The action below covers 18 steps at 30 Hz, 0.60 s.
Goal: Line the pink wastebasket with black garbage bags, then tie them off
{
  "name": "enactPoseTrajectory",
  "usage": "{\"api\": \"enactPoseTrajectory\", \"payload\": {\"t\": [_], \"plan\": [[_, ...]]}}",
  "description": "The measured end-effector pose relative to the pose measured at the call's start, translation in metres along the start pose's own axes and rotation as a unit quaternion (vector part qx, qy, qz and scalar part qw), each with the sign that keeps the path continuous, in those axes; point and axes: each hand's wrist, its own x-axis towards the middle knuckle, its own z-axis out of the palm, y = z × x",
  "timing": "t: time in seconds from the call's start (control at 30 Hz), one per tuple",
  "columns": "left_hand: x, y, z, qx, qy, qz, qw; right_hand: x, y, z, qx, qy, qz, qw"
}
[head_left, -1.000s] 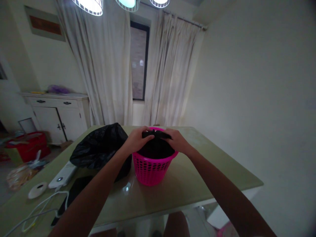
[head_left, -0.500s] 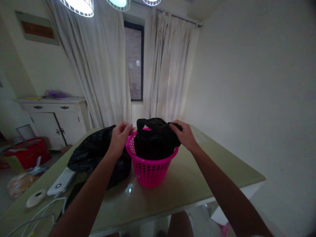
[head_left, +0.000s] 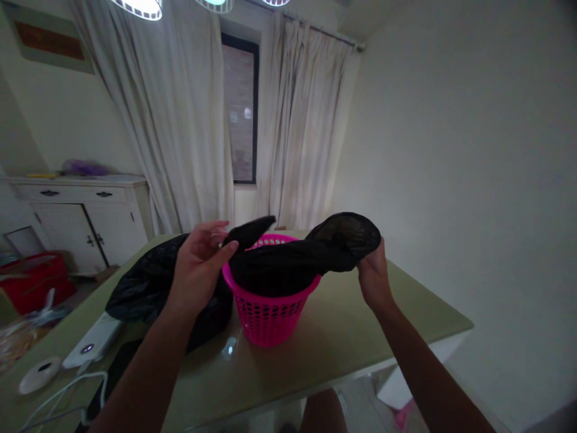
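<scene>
A pink plastic basket (head_left: pixel 270 322) with round holes in its wall stands upright on the table. Inside it sits a black plastic bag (head_left: pixel 274 264), its upper part spread out over the rim to both sides. My left hand (head_left: pixel 198 261) pinches one edge of this bag at the basket's left rim, thumb in front. On the right, my right hand (head_left: pixel 374 273) holds the opposite side stretched out past the rim, where the plastic balloons into a loop; its fingers are partly hidden behind the bag.
Another heap of black plastic (head_left: pixel 144 282) lies left of the basket, partly behind my left arm. Nearer are a white box-shaped device (head_left: pixel 92 343), a round white object (head_left: pixel 39 374) and white cables (head_left: pixel 67 388). The green tabletop (head_left: pixel 356 337) ends at a front edge above my leg.
My right hand has moved right, drawing the bag out past the rim. My left hand has taken hold of the bag's left edge and moved slightly left. The view has shifted a little.
</scene>
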Motion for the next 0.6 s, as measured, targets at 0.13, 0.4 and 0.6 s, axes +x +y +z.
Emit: {"api": "enactPoseTrajectory", "payload": {"t": [0.13, 0.4, 0.6], "plan": [[-0.039, 0.013, -0.026, -0.079, 0.085, -0.068, 0.991, -0.014, -0.005, -0.025, -0.015, 0.028, -0.004, 0.999], [-0.103, 0.001, -0.057, 0.088, 0.010, -0.226, 0.970, -0.042, -0.083, -0.012, -0.200, -0.228, -0.171, 0.937], [-0.083, 0.005, -0.071, 0.075, -0.183, -0.197, 0.960, -0.013, -0.069, 0.031, -0.393, -0.372, -0.032, 0.840]]}}
